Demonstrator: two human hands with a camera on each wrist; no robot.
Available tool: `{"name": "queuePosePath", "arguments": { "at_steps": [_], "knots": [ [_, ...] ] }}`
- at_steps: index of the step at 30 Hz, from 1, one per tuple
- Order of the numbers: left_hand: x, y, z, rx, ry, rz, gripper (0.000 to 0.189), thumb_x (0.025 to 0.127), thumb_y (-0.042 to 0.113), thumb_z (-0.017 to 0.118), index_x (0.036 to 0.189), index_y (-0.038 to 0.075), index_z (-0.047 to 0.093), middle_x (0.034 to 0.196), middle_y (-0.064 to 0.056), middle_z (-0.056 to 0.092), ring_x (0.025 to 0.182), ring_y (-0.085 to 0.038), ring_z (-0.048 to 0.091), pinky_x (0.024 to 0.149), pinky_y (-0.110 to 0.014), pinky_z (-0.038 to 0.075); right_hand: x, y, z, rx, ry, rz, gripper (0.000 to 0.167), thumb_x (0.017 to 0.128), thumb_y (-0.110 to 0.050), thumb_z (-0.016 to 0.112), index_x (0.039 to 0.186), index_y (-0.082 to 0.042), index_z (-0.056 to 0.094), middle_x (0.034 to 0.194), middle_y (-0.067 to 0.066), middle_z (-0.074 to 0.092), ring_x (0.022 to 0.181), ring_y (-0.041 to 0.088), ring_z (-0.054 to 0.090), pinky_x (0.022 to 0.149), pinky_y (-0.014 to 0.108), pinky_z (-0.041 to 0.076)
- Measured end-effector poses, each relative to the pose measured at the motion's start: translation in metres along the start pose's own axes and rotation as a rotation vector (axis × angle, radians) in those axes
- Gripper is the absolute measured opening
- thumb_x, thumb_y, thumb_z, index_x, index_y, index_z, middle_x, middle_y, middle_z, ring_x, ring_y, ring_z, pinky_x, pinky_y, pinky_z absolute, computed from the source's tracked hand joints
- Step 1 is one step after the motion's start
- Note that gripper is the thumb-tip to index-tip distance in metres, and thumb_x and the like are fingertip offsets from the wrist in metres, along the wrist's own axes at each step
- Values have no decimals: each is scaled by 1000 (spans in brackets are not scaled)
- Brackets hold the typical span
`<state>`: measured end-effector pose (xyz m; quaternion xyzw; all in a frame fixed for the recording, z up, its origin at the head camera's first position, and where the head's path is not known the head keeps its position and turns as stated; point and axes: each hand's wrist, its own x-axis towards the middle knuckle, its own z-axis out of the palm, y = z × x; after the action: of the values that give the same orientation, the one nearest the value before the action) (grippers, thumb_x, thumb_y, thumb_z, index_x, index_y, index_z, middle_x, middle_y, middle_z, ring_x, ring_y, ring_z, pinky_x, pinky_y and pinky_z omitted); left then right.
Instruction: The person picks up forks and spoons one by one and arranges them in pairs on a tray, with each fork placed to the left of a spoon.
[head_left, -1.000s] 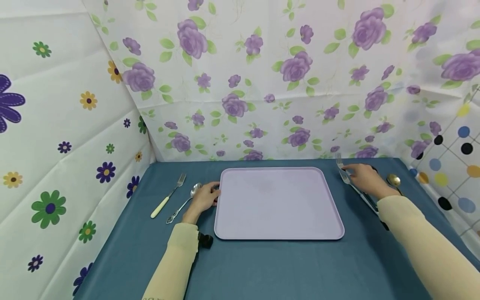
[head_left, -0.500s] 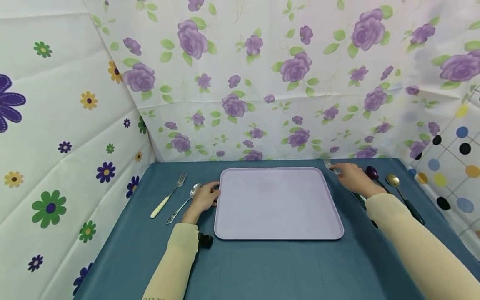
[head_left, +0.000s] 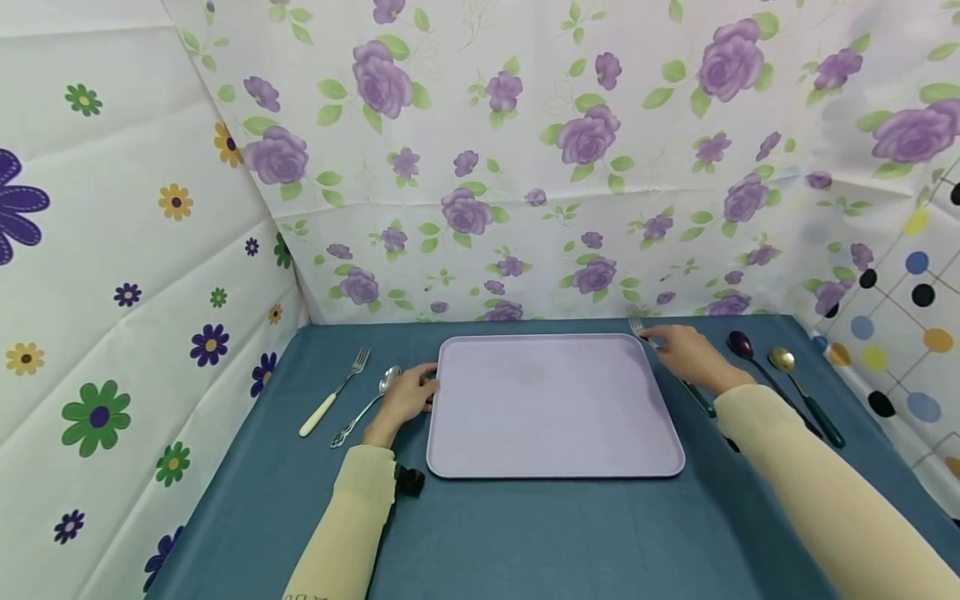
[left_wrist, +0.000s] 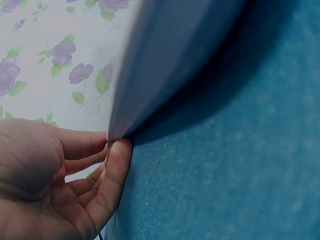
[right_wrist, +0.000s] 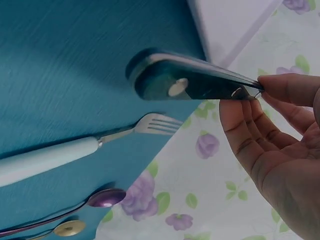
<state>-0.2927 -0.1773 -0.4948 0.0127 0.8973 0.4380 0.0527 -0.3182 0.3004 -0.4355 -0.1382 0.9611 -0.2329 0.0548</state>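
My right hand (head_left: pixel 686 354) pinches a green-handled fork (right_wrist: pixel 165 80) between thumb and fingers, held off the table beyond the tray's right side. Its tines point toward the back in the head view. My left hand (head_left: pixel 408 393) grips the left rim of a pale lilac tray (head_left: pixel 555 408), thumb on one face and fingers on the other in the left wrist view. A white-handled fork (right_wrist: pixel 50 161) lies under my right hand, mostly hidden in the head view. Left of my left hand are an ornate silver spoon (head_left: pixel 367 417) and a cream-handled fork (head_left: pixel 322 414).
A purple spoon (head_left: pixel 753 354) and a gold spoon with a green handle (head_left: pixel 817 412) lie at the right on the blue-green tablecloth (head_left: pixel 525 542). Flowered fabric (head_left: pixel 480 167) hangs along the table's back edge, with more cloth walls on both sides.
My right hand has carried the green-handled fork leftward, toward the tray's back right corner, uncovering the purple and gold spoons. My left hand has stayed at the tray's rim.
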Motion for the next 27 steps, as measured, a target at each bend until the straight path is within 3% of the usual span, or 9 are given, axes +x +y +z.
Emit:
{"name": "queuePosePath", "arguments": {
  "at_steps": [3,6,27],
  "knots": [
    [1,0,0,4,0,5,43,108,13,57,148,0,55,97,-14,65,77,-18,68,68,-31,60,2,-5,1,15,0,-11,45,100,1,50,145,5,56,58,7,49,45,11,28,46,29,30],
    [1,0,0,7,1,12,43,108,13,57,148,0,55,96,-13,65,76,-17,68,68,-30,60,4,-12,2,28,0,-16,45,99,2,51,144,6,57,52,-3,34,46,11,27,48,28,27],
    [-2,1,-1,-5,-1,5,43,107,13,58,148,0,55,97,-14,66,79,-18,68,70,-32,61,14,-51,15,35,-84,-31,45,100,1,50,145,5,56,60,5,49,48,14,38,50,30,34]
  ]
}}
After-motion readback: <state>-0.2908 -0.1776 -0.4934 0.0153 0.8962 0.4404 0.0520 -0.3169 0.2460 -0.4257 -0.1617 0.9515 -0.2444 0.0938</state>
